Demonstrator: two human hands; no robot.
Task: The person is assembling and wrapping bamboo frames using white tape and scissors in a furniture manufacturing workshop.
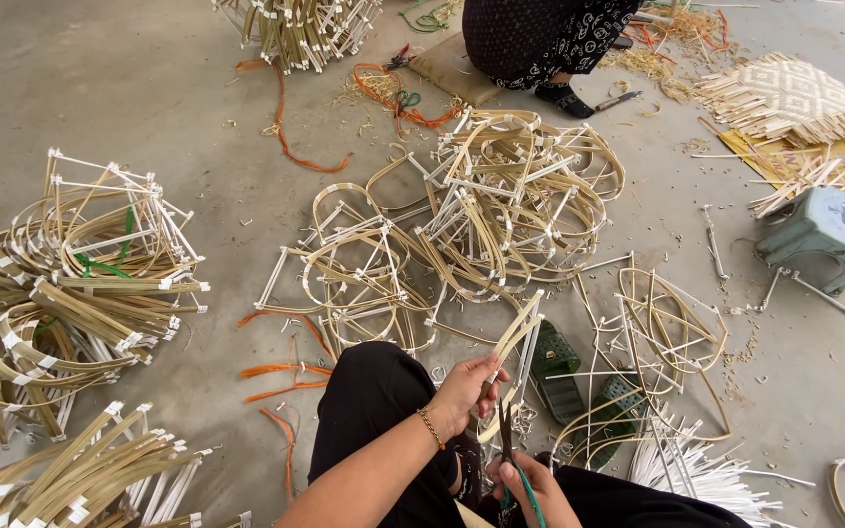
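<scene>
Bamboo piece: a pale curved bamboo strip frame is held up above the knees, over the grey concrete floor.
Left hand: its grip is closed around the strip's lower part.
Right hand: its grip is closed on dark scissors with green handles, just below the strip.
Beyond: a heap of taped bamboo frames is spread ahead; a green plastic stool stands to the right.

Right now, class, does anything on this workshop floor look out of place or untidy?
Yes: a green sandal lies half buried under loose bamboo loops beside the worker's knee, and orange ties and shavings are scattered over the concrete floor.
</scene>
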